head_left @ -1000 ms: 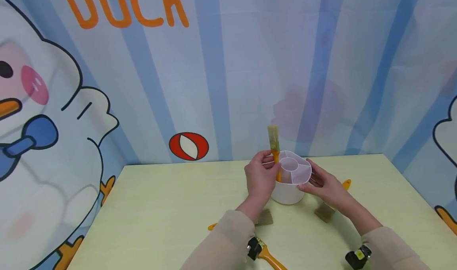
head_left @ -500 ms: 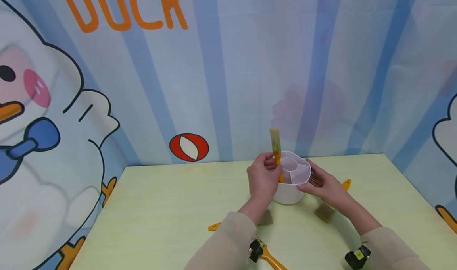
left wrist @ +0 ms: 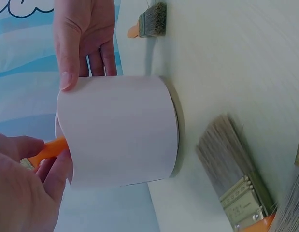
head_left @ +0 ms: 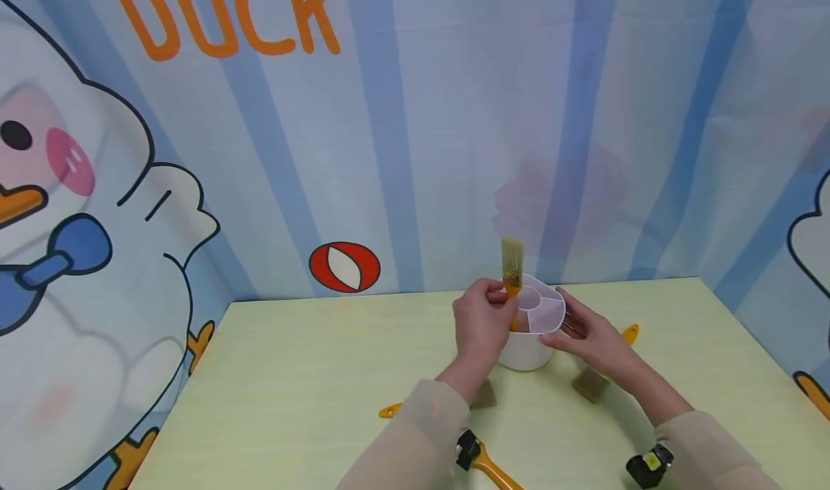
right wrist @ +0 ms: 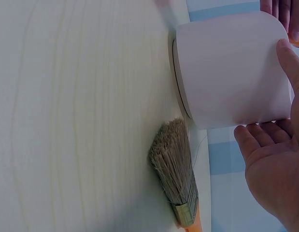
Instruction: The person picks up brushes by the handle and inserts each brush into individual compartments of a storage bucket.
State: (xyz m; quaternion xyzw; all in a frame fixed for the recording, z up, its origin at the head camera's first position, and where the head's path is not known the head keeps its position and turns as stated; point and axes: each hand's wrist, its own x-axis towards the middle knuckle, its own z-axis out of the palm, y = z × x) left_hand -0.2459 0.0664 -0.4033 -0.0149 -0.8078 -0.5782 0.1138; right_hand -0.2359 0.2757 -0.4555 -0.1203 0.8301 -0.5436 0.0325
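A white round organizer (head_left: 527,353) with a divided top stands near the back of the table. My left hand (head_left: 480,324) pinches a paintbrush (head_left: 512,261) by its orange handle, bristles up. The handle's lower end reaches inside the organizer's rim, at a left-front compartment. In the left wrist view the orange handle (left wrist: 53,148) shows between thumb and fingers right at the rim. My right hand (head_left: 595,337) holds the organizer from the right, its thumb at the rim and its fingers against the side wall (right wrist: 231,72).
One flat paintbrush (head_left: 590,385) lies right of the organizer, partly behind my right wrist. Another brush (head_left: 483,395) lies under my left forearm, and an orange-handled brush (head_left: 496,473) is at the front edge of view. A printed curtain (head_left: 447,151) hangs behind the table (head_left: 292,375).
My left hand has moved slightly right with the paintbrush, whose bristles now stand a little lower and farther over the organizer. The right hand and organizer have stayed nearly still.
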